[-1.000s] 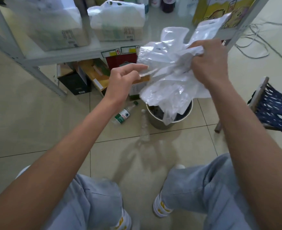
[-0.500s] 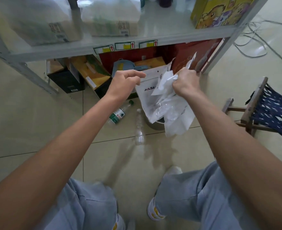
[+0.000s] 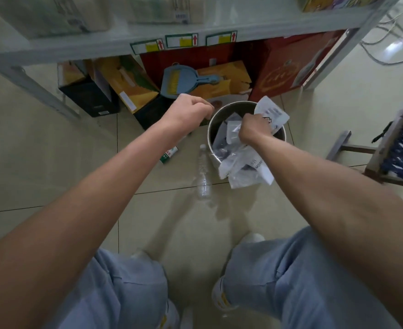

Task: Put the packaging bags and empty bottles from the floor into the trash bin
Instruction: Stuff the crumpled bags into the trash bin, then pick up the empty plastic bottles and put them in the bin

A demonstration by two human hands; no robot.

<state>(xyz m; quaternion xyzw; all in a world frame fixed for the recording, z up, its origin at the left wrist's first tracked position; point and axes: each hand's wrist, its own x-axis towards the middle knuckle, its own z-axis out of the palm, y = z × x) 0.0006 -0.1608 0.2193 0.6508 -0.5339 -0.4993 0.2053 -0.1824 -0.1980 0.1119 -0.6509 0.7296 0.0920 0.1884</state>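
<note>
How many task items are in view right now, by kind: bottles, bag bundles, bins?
Plastic bottles on the floor: 2, a clear empty plastic bottle and a green-labelled plastic bottle partly hidden by the left arm
Bundle of crumpled white and clear packaging bags, gripped in the right hand: 1
Round metal trash bin: 1
Total: 4

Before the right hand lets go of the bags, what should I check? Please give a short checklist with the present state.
1. Right hand grips bags: ok.
2. Hand is over the bin: ok.
3. Bags fully inside the bin: not ok, part hangs over the near rim.
4. Left hand empty: cannot tell, fist closed.
5. Clear bottle binned: not ok, on the floor.
6. Green-label bottle binned: not ok, on the floor.
</note>
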